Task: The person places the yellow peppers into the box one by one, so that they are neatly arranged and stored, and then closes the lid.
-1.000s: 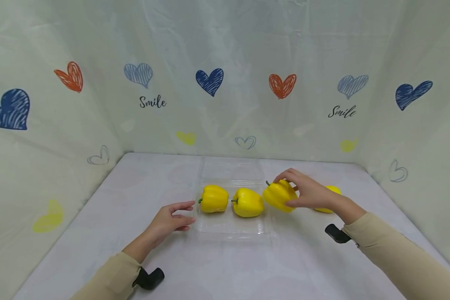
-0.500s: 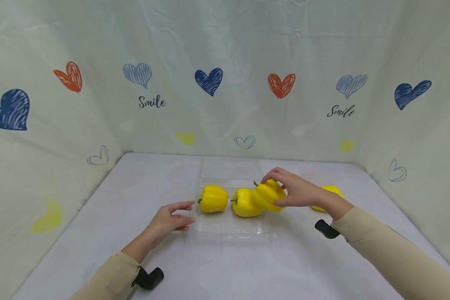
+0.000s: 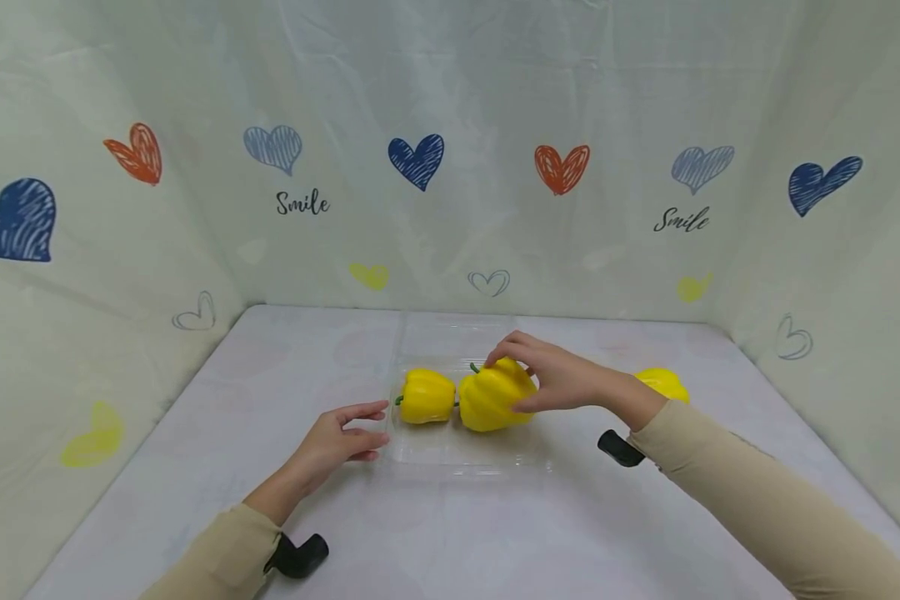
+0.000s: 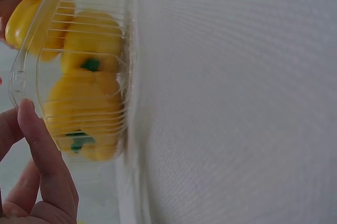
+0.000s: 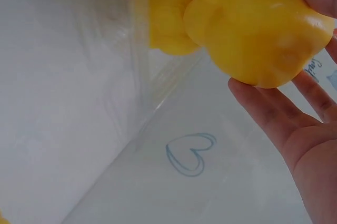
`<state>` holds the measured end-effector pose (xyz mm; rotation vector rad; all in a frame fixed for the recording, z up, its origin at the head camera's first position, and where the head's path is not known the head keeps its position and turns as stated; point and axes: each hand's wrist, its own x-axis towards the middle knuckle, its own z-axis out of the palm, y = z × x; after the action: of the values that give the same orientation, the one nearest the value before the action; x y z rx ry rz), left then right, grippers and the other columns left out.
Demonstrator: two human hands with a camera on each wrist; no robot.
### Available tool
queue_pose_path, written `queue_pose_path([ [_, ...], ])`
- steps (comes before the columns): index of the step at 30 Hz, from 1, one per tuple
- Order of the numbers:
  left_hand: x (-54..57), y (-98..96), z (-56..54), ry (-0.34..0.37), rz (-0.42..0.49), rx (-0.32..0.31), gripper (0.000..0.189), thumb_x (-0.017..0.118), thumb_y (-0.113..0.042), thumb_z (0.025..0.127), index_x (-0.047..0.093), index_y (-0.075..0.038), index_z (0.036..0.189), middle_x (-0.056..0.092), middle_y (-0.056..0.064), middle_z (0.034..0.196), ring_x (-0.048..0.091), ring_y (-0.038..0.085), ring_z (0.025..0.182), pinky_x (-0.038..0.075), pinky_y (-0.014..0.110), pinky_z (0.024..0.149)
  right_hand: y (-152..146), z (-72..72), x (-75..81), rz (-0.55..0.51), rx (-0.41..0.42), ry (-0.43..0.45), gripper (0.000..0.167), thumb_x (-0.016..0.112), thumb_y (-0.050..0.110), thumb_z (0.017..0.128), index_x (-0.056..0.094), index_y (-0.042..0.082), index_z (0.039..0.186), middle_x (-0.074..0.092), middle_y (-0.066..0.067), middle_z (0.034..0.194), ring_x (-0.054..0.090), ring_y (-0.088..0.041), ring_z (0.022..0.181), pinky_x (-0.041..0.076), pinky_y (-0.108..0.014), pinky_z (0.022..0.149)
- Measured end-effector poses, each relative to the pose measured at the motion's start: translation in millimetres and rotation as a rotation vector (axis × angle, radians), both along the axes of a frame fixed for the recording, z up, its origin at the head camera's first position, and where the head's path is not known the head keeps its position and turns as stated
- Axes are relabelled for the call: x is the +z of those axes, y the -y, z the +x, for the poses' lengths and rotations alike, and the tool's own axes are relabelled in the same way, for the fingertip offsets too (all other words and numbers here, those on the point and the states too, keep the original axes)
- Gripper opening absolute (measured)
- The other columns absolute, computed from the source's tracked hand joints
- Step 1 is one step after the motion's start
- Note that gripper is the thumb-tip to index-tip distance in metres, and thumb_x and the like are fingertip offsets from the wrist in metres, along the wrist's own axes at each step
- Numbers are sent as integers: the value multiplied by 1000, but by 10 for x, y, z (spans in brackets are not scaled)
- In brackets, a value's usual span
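Currently: yellow pepper (image 3: 493,400) over clear container (image 3: 450,457).
Right hand (image 3: 558,377): fingertips pinching it; left hand (image 3: 332,443): fingers spread, touching the rim (image 4: 19,80).

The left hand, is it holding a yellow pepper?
No, only the right hand grips a yellow pepper; the left hand is at the edge of the clear container.

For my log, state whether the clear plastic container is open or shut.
The container is open: what looks like its clear lid lies folded back on the far side, leaving the leftmost yellow pepper inside uncovered.
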<state>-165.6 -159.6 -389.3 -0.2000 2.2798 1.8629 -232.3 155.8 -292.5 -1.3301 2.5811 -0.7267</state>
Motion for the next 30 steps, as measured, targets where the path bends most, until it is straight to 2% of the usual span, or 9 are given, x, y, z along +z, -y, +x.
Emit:
queue_pose_path([
  [7,-5,4,-1,-3,-1,-4,49,71,-7,82,56,-9,129,52,12,123,61,21,71,55,31,71,260,26,-2,12,105,-3,49,73,9,77,51,18,121,44,1,121,46,-17,108,48,-33,84],
  [17,-26,3,-6,-6,22,-9,49,71,-6,82,57,-9,129,53,11,122,62,21,70,55,30,72,598,94,-91,69,165,26,50,74,15,78,51,19,122,43,2,121,46,-15,106,47,-27,84],
  [25,-30,15,3,-22,28,-18,52,74,-13,79,57,-10,128,53,11,122,63,21,74,55,30,73,793,145,-189,133,262,-10,51,75,17,79,51,20,123,45,4,127,44,-14,115,37,-28,99],
  [30,-31,21,5,-24,30,-21,52,75,-13,79,57,-9,128,53,11,121,63,22,74,55,30,73,836,150,-196,148,272,-24,54,78,20,77,51,19,124,47,5,129,43,-13,117,36,-28,101],
])
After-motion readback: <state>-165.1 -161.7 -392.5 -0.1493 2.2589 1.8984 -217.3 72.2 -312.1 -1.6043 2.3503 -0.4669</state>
